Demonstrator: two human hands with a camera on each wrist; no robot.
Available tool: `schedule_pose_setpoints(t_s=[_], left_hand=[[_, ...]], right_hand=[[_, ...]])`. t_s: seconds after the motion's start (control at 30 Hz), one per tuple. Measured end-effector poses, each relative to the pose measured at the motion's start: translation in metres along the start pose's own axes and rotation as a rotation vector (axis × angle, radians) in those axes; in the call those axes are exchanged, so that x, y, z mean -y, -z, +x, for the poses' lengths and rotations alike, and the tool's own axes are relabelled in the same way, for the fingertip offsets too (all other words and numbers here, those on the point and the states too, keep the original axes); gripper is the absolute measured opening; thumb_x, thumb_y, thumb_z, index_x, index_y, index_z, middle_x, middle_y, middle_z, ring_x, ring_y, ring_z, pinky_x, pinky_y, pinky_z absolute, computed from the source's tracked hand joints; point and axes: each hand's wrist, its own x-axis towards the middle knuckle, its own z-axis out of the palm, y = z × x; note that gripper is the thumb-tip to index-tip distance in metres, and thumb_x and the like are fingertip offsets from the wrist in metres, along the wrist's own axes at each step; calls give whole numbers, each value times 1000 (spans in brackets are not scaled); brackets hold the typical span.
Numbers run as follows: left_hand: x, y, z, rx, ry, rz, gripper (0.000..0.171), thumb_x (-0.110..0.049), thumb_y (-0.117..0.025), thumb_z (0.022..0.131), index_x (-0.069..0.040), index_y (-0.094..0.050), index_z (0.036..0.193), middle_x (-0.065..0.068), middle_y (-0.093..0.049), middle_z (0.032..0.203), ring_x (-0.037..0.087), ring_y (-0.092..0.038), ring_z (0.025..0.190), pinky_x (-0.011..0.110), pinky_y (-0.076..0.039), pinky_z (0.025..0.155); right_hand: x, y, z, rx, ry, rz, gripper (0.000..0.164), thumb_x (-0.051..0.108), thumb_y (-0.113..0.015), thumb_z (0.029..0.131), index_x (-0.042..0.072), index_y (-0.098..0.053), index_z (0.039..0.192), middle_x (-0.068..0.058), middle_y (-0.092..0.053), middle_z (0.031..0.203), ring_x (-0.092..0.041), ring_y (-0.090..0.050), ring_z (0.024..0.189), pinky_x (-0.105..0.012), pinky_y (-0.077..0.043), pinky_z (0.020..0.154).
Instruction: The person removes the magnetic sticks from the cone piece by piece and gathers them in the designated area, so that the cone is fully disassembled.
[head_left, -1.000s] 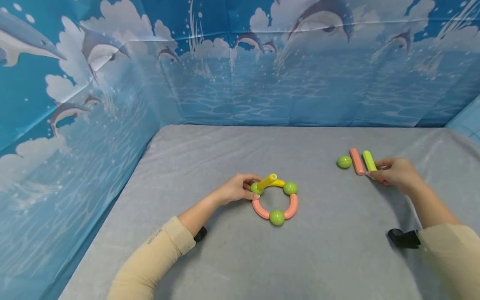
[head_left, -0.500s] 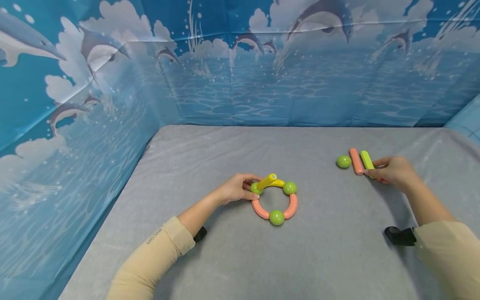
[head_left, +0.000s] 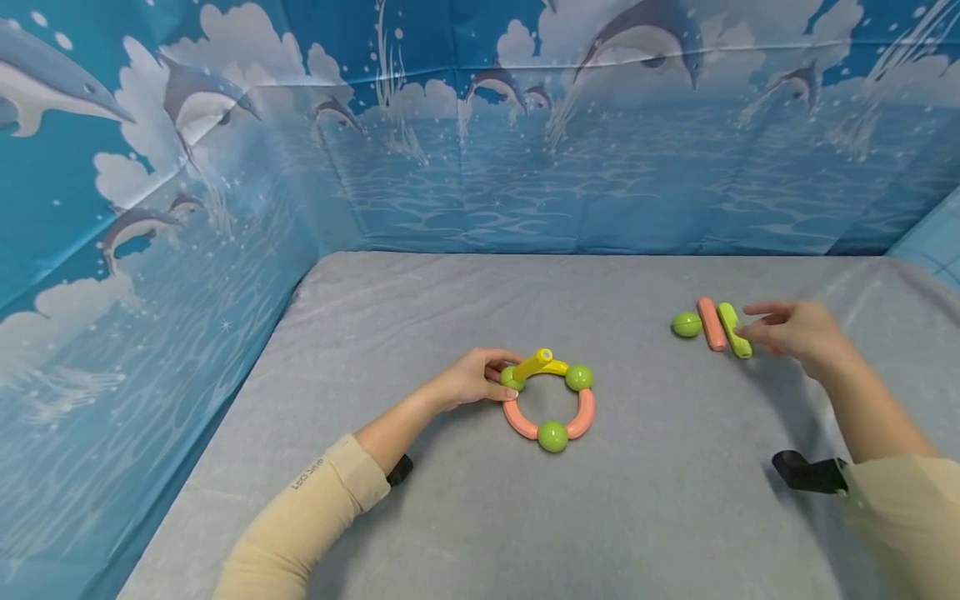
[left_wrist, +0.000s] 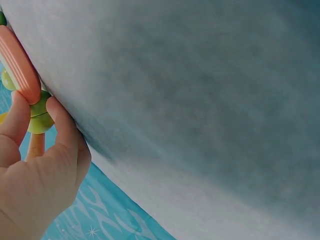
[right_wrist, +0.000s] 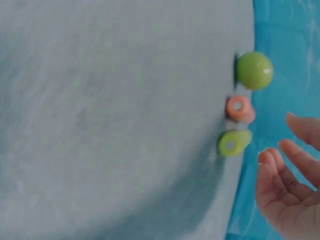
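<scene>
My left hand (head_left: 468, 379) pinches a green ball (head_left: 512, 378) between thumb and fingers. That ball is part of a toy ring of green balls, two curved pink rods (head_left: 521, 421) and a curved yellow rod (head_left: 557, 367); a second yellow rod (head_left: 533, 364) slants up from the held ball. In the left wrist view, thumb and fingers flank the green ball (left_wrist: 41, 120) at the end of a pink rod (left_wrist: 22, 65). My right hand (head_left: 798, 333) hovers just right of a lime-green rod (head_left: 734, 331), fingers parted and holding nothing; the right wrist view shows a gap between fingers and rod.
Left of the lime-green rod lie a straight-looking pink rod (head_left: 712, 324) and a loose green ball (head_left: 686, 324), in a row. Grey cloth (head_left: 645, 500) covers the table. Blue dolphin-printed sheets (head_left: 480, 183) rise along its back and left side.
My right hand slid the lime-green rod left, nearer the pink rod, then let go of it and rose slightly away. My left hand and the ring stay in place.
</scene>
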Motion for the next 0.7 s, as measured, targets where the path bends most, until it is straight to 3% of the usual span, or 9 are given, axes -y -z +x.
schedule_pose_setpoints(t_s=[0.17,0.3,0.4,0.53,0.7], left_hand=[[-1,1,0,0,5,-11,50,1,-69,82,-7,-56,129,13,-52,119,22,-52,98,27,-49,75],[-2,1,0,-1,12,-8,50,1,-70,82,-7,-56,129,13,-52,119,22,-52,98,27,-49,74],[-3,0,-1,-5,22,-2,50,0,-70,81,-8,-56,129,12,-52,118,22,-51,98,27,-49,74],[-2,0,0,-8,25,-5,50,0,-70,81,-8,-56,128,12,-52,118,22,-51,97,27,-49,74],[-1,0,0,0,13,-5,50,0,-70,81,-8,-56,129,12,-52,118,22,-52,98,27,-49,74]], right_hand=[[28,-5,-16,68,119,35,72,40,-68,84,-5,-42,134,-17,-53,110,-25,-51,92,-33,-49,68],[48,-17,-28,148,216,133,61,33,-69,85,0,-46,131,1,-58,98,-10,-55,84,-30,-50,70],[61,-30,-35,197,269,253,47,28,-70,85,8,-53,124,6,-58,96,-5,-58,83,-27,-51,73],[77,-49,-45,266,323,378,39,21,-69,86,9,-55,120,2,-57,104,-5,-60,86,-23,-50,77],[99,-72,-55,345,345,427,51,16,-72,83,-4,-49,125,-8,-60,105,-10,-61,88,-31,-51,80]])
